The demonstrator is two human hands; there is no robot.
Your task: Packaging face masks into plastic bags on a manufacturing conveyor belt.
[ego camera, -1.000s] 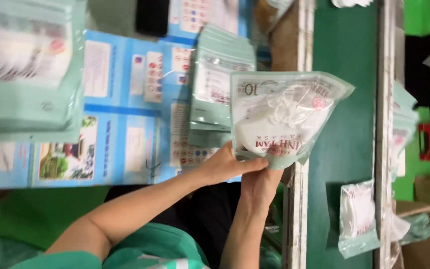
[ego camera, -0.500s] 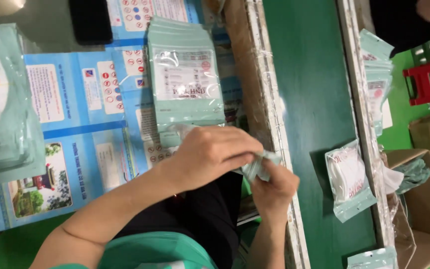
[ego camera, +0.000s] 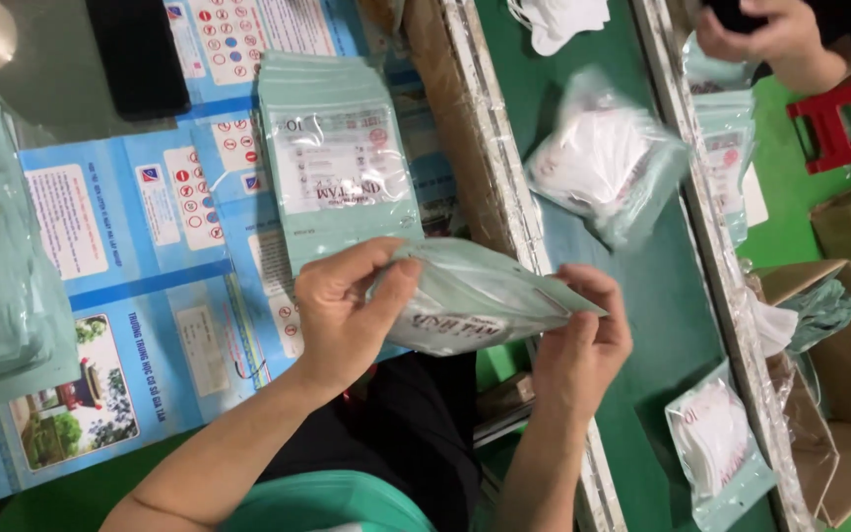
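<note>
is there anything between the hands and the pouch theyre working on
No. The left hand and right hand both grip the pale green pouch directly, one at each end, with nothing visible between fingers and pouch.

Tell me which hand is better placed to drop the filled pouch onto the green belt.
Right, probably. The right hand pinches the pouch end over the green belt; the left hand grips the end above the poster-covered table.
</note>
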